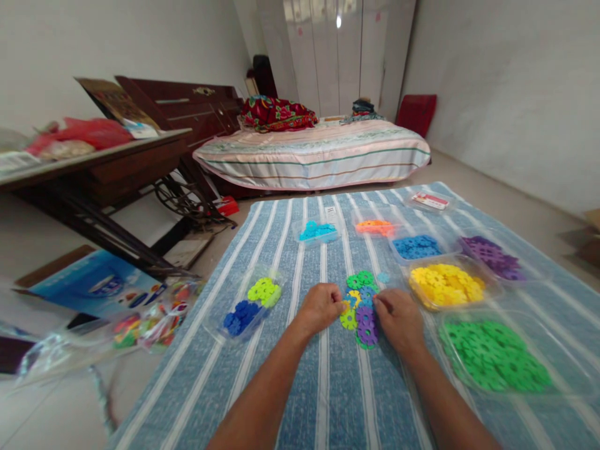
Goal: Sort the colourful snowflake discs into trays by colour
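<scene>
A small heap of notched plastic building discs lies on the cloth between my hands, with green discs (360, 279) at the far side, blue discs (366, 295) in the middle, a lime disc (349, 319) on the left and purple discs (367, 325) at the near side. My left hand (321, 307) pinches a yellow disc (345, 306) at the heap's left edge. On the opposite edge, my right hand (400, 322) has its fingers drawn together beside the blue and purple discs. What it holds, if anything, is hidden. One light blue disc (383, 277) lies apart, just beyond the right hand.
Clear tubs of sorted discs surround the heap: green (497, 356), yellow (447, 285), purple (492, 256), blue (416, 247), orange (375, 227), light blue (317, 232), and lime with dark blue (241, 319). A lidded box (430, 200) sits at the far right of the striped cloth (304, 387).
</scene>
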Demonstrator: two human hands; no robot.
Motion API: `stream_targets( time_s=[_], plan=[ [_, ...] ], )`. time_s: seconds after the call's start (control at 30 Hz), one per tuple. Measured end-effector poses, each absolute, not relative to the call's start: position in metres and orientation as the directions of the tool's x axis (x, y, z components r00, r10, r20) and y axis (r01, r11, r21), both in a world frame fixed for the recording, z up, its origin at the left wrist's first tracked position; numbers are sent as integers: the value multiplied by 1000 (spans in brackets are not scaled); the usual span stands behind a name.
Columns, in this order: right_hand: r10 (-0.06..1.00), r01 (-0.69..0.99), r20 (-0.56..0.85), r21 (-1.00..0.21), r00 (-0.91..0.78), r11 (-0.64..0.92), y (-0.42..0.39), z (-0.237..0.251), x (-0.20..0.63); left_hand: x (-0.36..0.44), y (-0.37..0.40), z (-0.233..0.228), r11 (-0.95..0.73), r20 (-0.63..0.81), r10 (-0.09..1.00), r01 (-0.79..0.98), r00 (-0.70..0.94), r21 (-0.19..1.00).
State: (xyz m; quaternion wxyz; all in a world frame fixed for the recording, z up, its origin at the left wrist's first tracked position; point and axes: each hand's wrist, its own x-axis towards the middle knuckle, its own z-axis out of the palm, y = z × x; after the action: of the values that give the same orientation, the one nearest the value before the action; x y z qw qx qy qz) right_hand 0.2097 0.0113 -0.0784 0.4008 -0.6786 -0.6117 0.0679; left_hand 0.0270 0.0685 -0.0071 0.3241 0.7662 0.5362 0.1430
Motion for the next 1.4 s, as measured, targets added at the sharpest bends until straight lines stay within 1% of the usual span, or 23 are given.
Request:
stream_targets(
  time_s=[0.13,0.2,0.27,0.33,0.37,0.4,0.43,0.47,0.5,0.57,0.63,0.67,0.73,0.8,0.93,1.03,1.13,1.27,1.4],
  plan=[
    [882,781,403,-621,243,69,12,-78,209,43,71,4,-154,-156,905,648,395,746],
    [881,783,404,-619,246,65,11,-76,209,66,71,13,-133,-153,886,554,439,822],
    [878,780,407,-622,253,63,10,-75,208,94,72,23,-105,-113,870,403,481,909],
    [876,774,411,-629,251,74,10,-74,208,117,75,34,-78,-64,861,255,504,964],
    [876,769,413,-634,248,82,11,-74,208,124,77,38,-95,-36,866,234,499,968],
    [877,766,414,-637,244,88,11,-74,209,128,80,42,-131,-12,871,255,491,958],
    [878,764,413,-639,240,92,11,-75,209,127,83,43,-184,8,876,319,483,930],
    [879,763,414,-639,238,94,11,-75,209,122,86,43,-247,22,877,413,480,877],
    [878,763,415,-639,239,95,12,-76,209,115,88,42,-305,21,876,519,482,799],
    [878,767,414,-636,241,89,12,-76,209,94,89,35,-371,-30,875,711,483,598],
    [881,770,405,-634,247,76,11,-75,208,74,86,24,-382,-104,881,825,461,418],
    [882,770,400,-634,248,70,11,-75,208,66,83,19,-377,-135,885,856,446,354],
    [884,771,396,-633,247,67,11,-74,208,56,76,9,-378,-168,884,879,435,289],
    [883,772,399,-632,246,71,11,-75,209,53,71,1,-386,-172,882,881,439,273],
    [882,773,406,-629,240,79,11,-77,210,53,69,-5,-375,-167,886,879,434,296],
    [882,775,408,-626,235,83,11,-78,210,51,70,-6,-348,-163,893,875,419,337],
    [881,779,410,-622,236,81,11,-78,210,47,70,-9,-306,-163,902,859,399,410],
    [877,783,420,-615,233,86,10,-77,210,41,68,-12,-261,-146,907,798,395,543],
    [878,780,416,-621,237,84,10,-78,211,24,62,2,-248,-107,917,761,384,600]
  ],
)
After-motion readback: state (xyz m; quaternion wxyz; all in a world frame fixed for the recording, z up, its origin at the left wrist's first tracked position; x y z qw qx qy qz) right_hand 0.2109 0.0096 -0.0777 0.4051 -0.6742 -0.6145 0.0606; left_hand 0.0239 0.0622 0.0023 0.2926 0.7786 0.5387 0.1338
